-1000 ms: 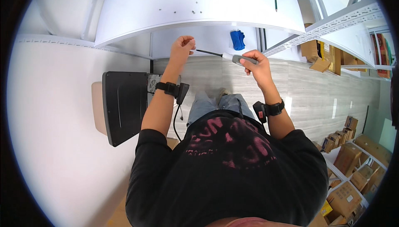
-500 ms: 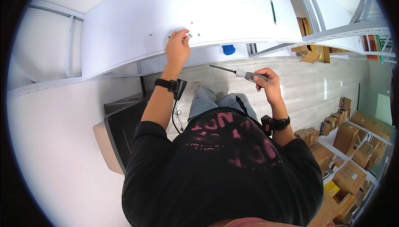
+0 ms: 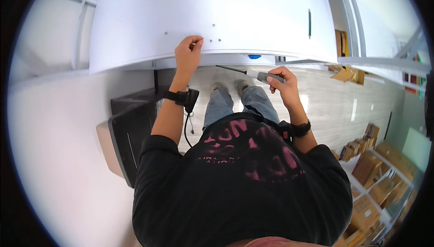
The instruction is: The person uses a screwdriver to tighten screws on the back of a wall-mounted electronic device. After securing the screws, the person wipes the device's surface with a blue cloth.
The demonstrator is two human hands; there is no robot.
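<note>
Over the front part of a white tabletop, my left hand has its thumb and fingertips pressed together. Whatever lies between them is too small to make out. Right of those fingertips lie several small metal pieces, and another small metal piece is farther left. A screwdriver with a grey handle and a dark shaft is in my right hand, just in front of the table edge. Its tip points left, toward my left forearm, touching nothing.
A thin dark green pencil-like stick lies on the table's right side. Below the edge shows something blue. A black container stands at left, beside a loose cable. Cardboard boxes fill racks at right.
My left hand has drawn slightly left, away from the small metal pieces. The screwdriver in my right hand has shifted a little left. The whole view has tilted slightly, and my feet now show.
</note>
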